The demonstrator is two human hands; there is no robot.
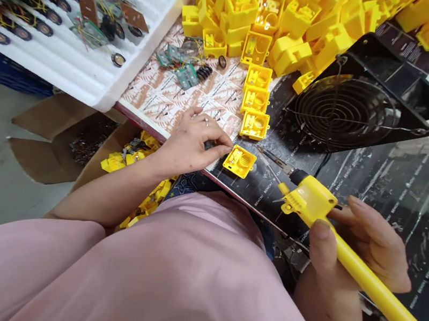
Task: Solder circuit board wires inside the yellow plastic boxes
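Observation:
My left hand (196,144), a ring on one finger, brings thumb and forefinger together at the upper left corner of a small yellow plastic case (245,161). This case lies open side up near the bench's front edge and has a round grille of holes inside. In my right hand (363,249) is a yellow soldering gun (309,200), its handle running down to the right. The gun's metal tip and a thin feed tube point left, a short way right of the case. Several similar yellow cases (255,125) stand in a column just beyond.
A black fan (336,112) with a wire guard lies at the right. Yellow housings (239,7) are heaped at the back. Circuit boards (187,75) lie left of the column. A white foam tray (85,72) holds wired boards and speakers. Below is a cardboard box (41,157).

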